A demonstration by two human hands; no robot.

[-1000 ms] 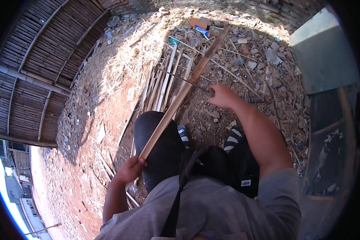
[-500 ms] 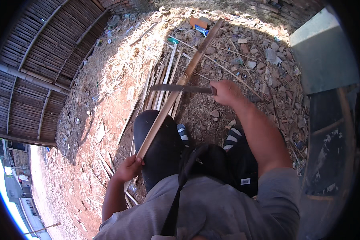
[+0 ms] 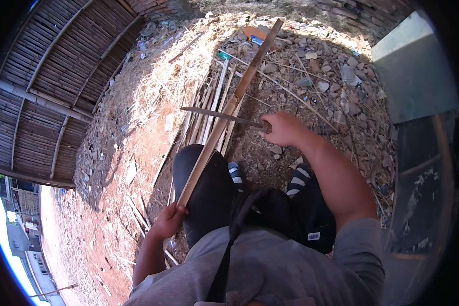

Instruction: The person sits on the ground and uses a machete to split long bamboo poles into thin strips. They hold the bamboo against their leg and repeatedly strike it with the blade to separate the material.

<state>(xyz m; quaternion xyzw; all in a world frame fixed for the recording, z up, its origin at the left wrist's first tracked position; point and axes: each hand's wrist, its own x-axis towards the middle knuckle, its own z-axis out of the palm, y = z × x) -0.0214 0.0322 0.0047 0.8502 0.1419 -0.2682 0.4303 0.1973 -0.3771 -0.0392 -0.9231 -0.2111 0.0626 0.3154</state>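
A long split bamboo strip (image 3: 252, 69) slants from my left knee up to the far rubble, its hollow side facing up. My left hand (image 3: 169, 220) is closed around its near end. In my right hand (image 3: 285, 129) is the handle of a machete (image 3: 201, 111), its dark blade pointing left. The blade crosses the strip just below a joint; whether it touches is hard to tell. Under the strip's middle, several loose bamboo strips (image 3: 209, 109) lie bundled on the ground beyond my left knee.
A woven bamboo wall (image 3: 51, 66) stands at the left. Broken bricks and stones (image 3: 331, 71) cover the ground ahead and right. A grey-green panel (image 3: 418, 71) rises at the right, and a brick wall (image 3: 362, 15) runs along the back. More strips (image 3: 137, 214) lie beside my left arm.
My right hand has shifted slightly left and nearer to me, and the machete blade has turned so it looks narrower. My left hand still grips the strip's near end.
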